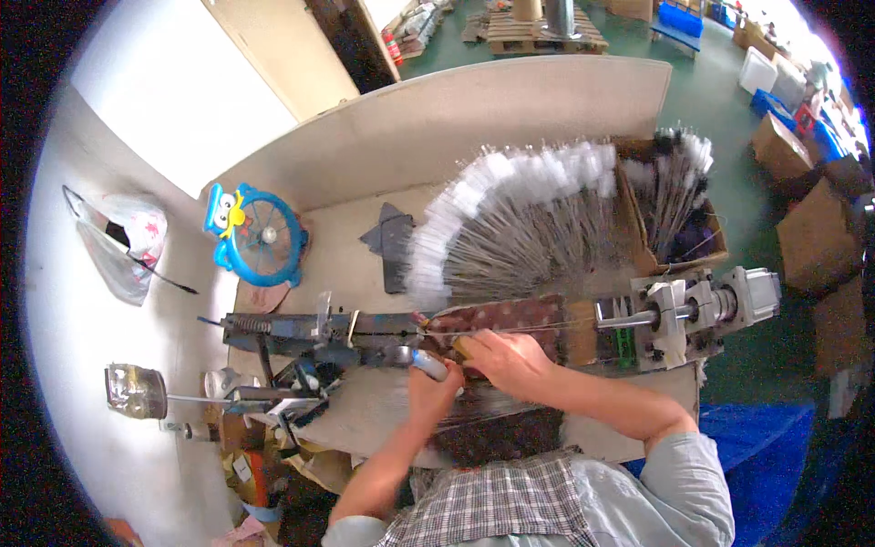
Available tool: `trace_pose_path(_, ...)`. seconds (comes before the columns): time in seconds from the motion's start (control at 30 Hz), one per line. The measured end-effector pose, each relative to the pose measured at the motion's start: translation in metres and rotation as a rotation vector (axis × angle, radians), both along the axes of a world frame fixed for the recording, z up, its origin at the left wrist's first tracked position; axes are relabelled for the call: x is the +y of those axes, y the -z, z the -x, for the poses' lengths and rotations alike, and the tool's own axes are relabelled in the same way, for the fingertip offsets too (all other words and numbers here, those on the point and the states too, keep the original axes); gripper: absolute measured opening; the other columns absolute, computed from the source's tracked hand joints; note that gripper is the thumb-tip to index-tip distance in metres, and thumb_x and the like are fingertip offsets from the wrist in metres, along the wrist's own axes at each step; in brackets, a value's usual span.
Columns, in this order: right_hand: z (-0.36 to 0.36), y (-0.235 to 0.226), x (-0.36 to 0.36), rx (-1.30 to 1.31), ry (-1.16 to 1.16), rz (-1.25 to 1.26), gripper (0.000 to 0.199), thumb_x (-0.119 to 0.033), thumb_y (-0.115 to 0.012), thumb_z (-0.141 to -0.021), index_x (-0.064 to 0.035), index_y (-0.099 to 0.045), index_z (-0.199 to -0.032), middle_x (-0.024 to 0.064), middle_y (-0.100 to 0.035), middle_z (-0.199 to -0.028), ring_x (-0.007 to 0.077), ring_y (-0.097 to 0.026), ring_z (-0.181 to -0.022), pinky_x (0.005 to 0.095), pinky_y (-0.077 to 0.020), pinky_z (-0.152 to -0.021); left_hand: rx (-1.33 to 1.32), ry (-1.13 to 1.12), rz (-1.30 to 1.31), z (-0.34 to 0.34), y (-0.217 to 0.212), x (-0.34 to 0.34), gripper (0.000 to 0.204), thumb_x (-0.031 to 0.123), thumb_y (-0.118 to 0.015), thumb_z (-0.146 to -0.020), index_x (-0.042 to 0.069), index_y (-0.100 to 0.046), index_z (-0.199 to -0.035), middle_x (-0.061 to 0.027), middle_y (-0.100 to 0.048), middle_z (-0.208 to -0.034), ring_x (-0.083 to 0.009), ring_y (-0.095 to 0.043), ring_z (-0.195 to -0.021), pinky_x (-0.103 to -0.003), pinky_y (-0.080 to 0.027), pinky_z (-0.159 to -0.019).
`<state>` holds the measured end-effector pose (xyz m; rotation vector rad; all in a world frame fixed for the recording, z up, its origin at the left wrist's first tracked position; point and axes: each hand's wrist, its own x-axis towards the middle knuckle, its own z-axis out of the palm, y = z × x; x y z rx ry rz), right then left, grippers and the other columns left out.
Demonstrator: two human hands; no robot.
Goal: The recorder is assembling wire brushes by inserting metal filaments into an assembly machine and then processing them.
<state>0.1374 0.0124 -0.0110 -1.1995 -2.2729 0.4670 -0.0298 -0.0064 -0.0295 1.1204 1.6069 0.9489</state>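
Both my hands work at the middle of a long bench fixture [374,326]. My left hand [432,394] is closed around a short pale blue and grey cylinder [428,364], whose far end meets a metal part of the fixture. Just to its right, my right hand [507,361] has its fingers closed on a small yellowish-brown piece [464,348], too small to name. Thin wires [547,327] stretch past my right hand toward a metal spindle [629,319] on the right. A brown patterned cloth [510,316] lies under the wires.
Behind the fixture, many white-tipped brushes [519,219] with wire stems lie fanned out. A cardboard box [679,246] holds more brushes at the right. A blue cartoon-shaped fan [260,235] stands at the left. A curved panel [456,105] borders the bench's far side.
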Motion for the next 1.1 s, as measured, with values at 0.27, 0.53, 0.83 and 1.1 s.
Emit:
trace_pose_path(0.27,-0.001,0.012,0.003,-0.011,-0.018,0.065,0.021,-0.013,-0.058,-0.078,-0.0064,-0.055,-0.097,0.0109,-0.055,-0.084,0.0298,-0.06,-0.073,0.0407,-0.0502,-0.062,0.164,0.101,-0.034,0.061,0.01,-0.004,0.035,0.032,-0.067,-0.078,0.003,-0.054,-0.092,-0.0058,-0.059,-0.08,-0.018,-0.058,-0.073,-0.032,-0.047,-0.066)
trace_pose_path(0.53,0.005,0.006,0.005,0.033,-0.067,0.071,0.024,-0.019,-0.061,-0.08,-0.0043,-0.056,-0.098,0.0127,-0.054,-0.084,0.033,-0.058,-0.076,0.0416,-0.0482,-0.064,-0.918,-0.683,0.132,0.193,0.04,-0.026,0.021,0.032,-0.063,-0.082,0.011,-0.058,-0.082,0.0026,-0.055,-0.074,-0.0122,-0.051,-0.067,-0.029,-0.043,-0.06)
trace_pose_path(0.83,-0.002,-0.023,-0.007,-0.069,-0.103,0.154,0.028,-0.007,-0.064,-0.073,-0.0017,-0.059,-0.101,0.0122,-0.055,-0.092,0.0309,-0.058,-0.081,0.0389,-0.0485,-0.07,-1.017,-0.797,0.009,0.184,0.043,-0.019,0.012,0.021,-0.064,-0.08,0.011,-0.059,-0.079,0.0046,-0.05,-0.063,-0.0107,-0.048,-0.061,-0.025,-0.039,-0.057)
trace_pose_path(1.1,-0.026,-0.063,0.012,0.089,0.1,-0.112,0.017,-0.011,-0.064,-0.072,-0.0045,-0.062,-0.088,0.0093,-0.06,-0.078,0.0289,-0.057,-0.078,0.0372,-0.048,-0.068,-0.705,-0.259,0.002,0.037,-0.017,-0.034,0.016,0.016,-0.061,-0.083,0.0,-0.058,-0.082,-0.0048,-0.057,-0.07,-0.0121,-0.052,-0.063,-0.027,-0.042,-0.061)
